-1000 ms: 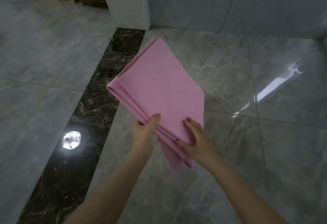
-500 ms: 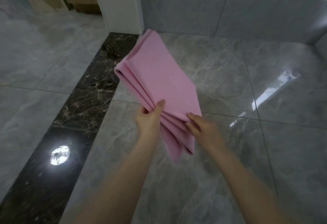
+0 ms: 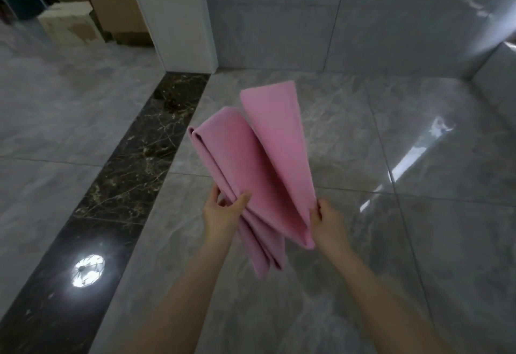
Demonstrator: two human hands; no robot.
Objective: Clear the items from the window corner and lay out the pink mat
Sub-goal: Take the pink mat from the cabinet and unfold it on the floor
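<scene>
1. Pink and soft-looking, the pink mat (image 3: 251,174) is held in the air over the grey marble floor (image 3: 363,283), folded into several layers; its long axis runs from the hands up and away toward the tiled wall (image 3: 279,18), tilted a little to the left.
2. Left hand (image 3: 220,214) pinches the thick folded stack near its lower edge, thumb on the upper face and the other fingers behind it; right hand (image 3: 326,225) pinches the near corner of a single outer layer, fingers curled on its edge.
3. That outer layer stands apart from the stack like an opened page, a gap showing between the two at the far end; the folds meet low down between the hands, and a tail of layers hangs below them.
4. My reading: the step in hand is unfolding; the coming move turns on drawing the hands apart sideways, across the long axis, since both hold the near end and the far end hangs free.
5. Material looks matte, thin and pliant, with rounded fold edges; it should droop when opened; the floor is glossy and reflects light, so the mat may slide on it.
6. Dark veined stone strip (image 3: 134,174) crosses the floor at left; cardboard boxes (image 3: 111,7) stand beyond a white pillar (image 3: 178,18); the floor ahead, toward the corner at right, lies bare.
</scene>
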